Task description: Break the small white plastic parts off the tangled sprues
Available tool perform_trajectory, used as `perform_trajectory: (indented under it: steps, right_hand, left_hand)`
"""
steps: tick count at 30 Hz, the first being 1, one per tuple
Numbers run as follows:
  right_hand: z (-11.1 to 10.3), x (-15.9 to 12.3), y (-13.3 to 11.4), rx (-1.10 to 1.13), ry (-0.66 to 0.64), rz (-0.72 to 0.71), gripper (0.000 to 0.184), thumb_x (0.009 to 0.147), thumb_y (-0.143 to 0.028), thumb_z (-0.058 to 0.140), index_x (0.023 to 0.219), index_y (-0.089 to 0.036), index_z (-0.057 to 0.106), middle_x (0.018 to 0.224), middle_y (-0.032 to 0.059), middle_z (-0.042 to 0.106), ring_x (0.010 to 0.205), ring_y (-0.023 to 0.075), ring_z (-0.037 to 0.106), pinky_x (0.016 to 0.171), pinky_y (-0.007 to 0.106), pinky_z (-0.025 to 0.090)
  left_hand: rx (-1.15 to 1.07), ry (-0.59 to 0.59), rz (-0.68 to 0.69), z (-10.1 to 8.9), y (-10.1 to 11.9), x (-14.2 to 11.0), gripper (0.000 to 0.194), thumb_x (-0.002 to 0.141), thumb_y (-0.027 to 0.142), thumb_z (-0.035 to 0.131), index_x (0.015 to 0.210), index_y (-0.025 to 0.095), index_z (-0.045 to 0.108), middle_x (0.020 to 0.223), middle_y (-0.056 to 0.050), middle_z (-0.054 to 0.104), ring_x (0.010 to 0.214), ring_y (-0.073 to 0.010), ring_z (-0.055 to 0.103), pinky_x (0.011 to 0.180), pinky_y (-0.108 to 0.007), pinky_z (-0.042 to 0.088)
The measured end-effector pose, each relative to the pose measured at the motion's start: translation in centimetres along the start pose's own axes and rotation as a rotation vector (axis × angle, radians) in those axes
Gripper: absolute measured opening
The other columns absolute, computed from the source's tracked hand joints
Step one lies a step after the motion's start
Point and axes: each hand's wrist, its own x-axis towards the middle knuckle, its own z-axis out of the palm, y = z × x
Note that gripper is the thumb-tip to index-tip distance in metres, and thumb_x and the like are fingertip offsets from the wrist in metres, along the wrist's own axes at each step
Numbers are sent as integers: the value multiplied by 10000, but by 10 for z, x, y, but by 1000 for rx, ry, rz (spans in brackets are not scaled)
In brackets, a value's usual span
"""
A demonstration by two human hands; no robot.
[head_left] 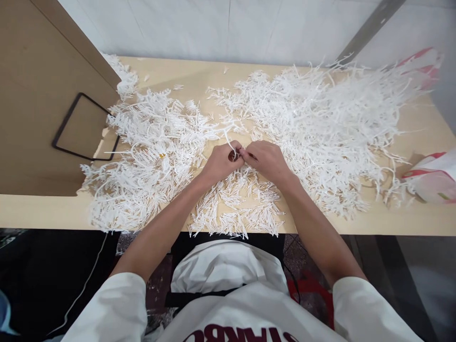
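My left hand point(224, 160) is closed around a thin white branched plastic piece point(228, 131), whose prongs stick out above the fist. Right against it, my right hand point(265, 159) is closed in a pinch, thumb and finger meeting the left fingertips; whatever lies in that pinch is too small to make out. Under and in front of both hands spreads a scatter of short white plastic sticks point(237, 209). To the left lies a heap of similar white pieces point(149, 142), and on the right rises a taller tangle of white branched pieces point(320, 114).
A large cardboard box point(42, 95) stands on the table point(388, 221) at the left, with a black rectangular frame point(59, 130) against its side. Red-and-white plastic bags point(432, 178) sit at the right. A tiled wall point(213, 28) closes off the back.
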Motion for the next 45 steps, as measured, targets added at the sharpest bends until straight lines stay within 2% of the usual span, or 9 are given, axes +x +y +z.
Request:
perform_trajectory:
  steps: [7,10,13,17,21,27,37,41,45]
  right_hand:
    - [5,-4,0,21,179,-16,418,955,-341,357,566,-190,347,538,0,396,545,117,317,568,301,281]
    - [4,-5,-5,96,286,15,406,951,-348,398,579,-188,379,533,-8,411,537,107,344,564,287,294]
    - [4,-3,-7,239,315,149,324,938,-427,450,717,-197,507,665,-1,528,601,103,448,594,265,344]
    - [4,-1,-4,405,124,201,315,924,-510,447,994,-226,564,934,22,614,769,119,545,681,260,399]
    - [4,-1,0,373,-53,157,378,944,-528,382,877,-205,567,798,6,599,722,116,525,649,258,357]
    - [2,-1,3,221,-76,81,480,965,-537,283,708,-187,488,650,8,510,602,115,447,587,278,301]
    - [10,-1,-4,71,157,125,470,966,-458,341,595,-182,426,558,3,459,543,111,374,550,288,266]
    - [8,-1,0,301,82,194,384,930,-536,410,810,-201,555,709,0,558,617,106,467,588,262,328]
    - [6,0,4,336,-57,124,413,954,-514,362,738,-191,499,662,-11,512,595,98,445,573,255,310]
  left_hand:
    - [118,132,-43,-1,-1,0,96,706,172,580,663,180,495,594,25,518,524,-75,411,515,-244,319]
    - [-10,249,-118,-6,-5,3,67,728,181,576,707,182,513,647,24,538,544,-71,446,530,-231,355]
    - [-166,185,-121,-9,-7,6,44,777,219,570,782,188,540,691,26,546,576,-67,474,561,-219,389]
    - [-175,61,-59,-6,-6,5,82,807,270,586,826,201,545,664,29,530,580,-74,467,556,-216,382]
    - [-93,49,50,-5,-4,2,65,804,254,583,830,204,551,702,19,550,619,-83,473,579,-221,387]
    - [-37,62,66,-4,0,0,33,775,187,540,805,198,531,675,28,526,602,-79,459,586,-226,388]
    - [62,138,54,0,0,-1,83,802,230,546,770,201,475,661,30,522,587,-83,443,596,-241,376]
    - [8,136,54,-2,-5,1,45,831,238,528,852,211,499,727,18,562,617,-84,480,607,-232,387]
    - [13,122,64,-4,-6,1,73,835,270,537,865,208,513,752,11,585,632,-85,493,614,-231,393]
